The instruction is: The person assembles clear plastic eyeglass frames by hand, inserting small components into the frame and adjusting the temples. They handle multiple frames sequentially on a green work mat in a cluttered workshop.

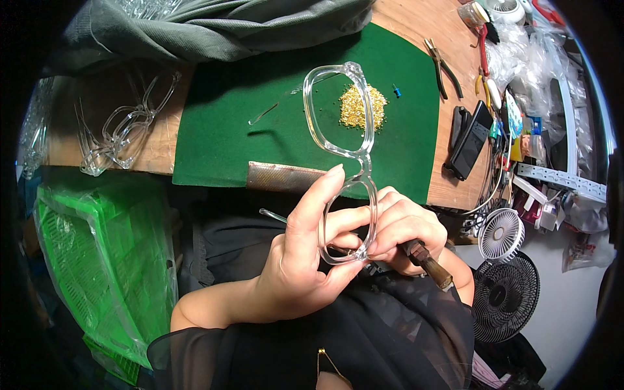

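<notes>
A clear eyeglass frame [311,123] stands on end in front of me, its temple arms spread out to the left. My left hand [296,260] grips the lower rim and hinge end, thumb and fingers around it. Close by, my right hand [406,231] is closed around a tool with a brown wooden handle [434,268]. The tool's working end is hidden by my fingers, near the frame's lower hinge. Behind the frame, a heap of tiny gold-coloured metal pieces [361,109] lies on the green mat [221,123].
Several clear eyeglass frames [123,136] lie on the wooden table at the left. A small blue piece [397,91], pliers [443,70] and a black phone [470,140] are at the right. Grey cloth [227,36] lies at the back. Below left stands a green crate [104,260]; fans [501,235] stand at right.
</notes>
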Tool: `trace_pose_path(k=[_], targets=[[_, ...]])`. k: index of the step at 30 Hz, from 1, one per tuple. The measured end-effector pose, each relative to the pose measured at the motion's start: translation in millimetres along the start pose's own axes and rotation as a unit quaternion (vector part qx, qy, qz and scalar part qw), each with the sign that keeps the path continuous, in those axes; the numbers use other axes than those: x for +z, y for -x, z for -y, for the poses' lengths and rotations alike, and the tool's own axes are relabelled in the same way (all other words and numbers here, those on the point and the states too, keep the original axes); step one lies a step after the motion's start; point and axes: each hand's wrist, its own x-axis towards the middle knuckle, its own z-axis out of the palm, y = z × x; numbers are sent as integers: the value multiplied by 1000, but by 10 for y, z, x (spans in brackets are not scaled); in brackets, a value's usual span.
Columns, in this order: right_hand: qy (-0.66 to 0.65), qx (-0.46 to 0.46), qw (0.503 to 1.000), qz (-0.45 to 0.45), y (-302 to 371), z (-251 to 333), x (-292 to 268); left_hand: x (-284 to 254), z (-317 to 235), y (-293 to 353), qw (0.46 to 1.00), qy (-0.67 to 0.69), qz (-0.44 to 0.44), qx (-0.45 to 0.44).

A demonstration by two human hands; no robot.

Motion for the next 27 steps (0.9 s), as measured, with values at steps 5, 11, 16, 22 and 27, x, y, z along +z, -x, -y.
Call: trace_pose_path(k=[5, 11, 16, 22, 27], targets=[[16, 19, 999, 21, -39, 52, -29, -1, 1, 1, 1000, 7, 1, -2], [83, 9, 996, 36, -63, 96, -24, 13, 1, 3, 1000, -12, 7, 1], [99, -43, 994, 17, -4, 17, -4, 34, 24, 12, 1000, 3, -5, -1], [61, -40, 997, -5, 19, 16, 2, 18, 12, -5, 999, 39, 9, -3], [37, -25, 999, 0, -9, 29, -6, 22, 14, -5, 999, 47, 9, -2]])
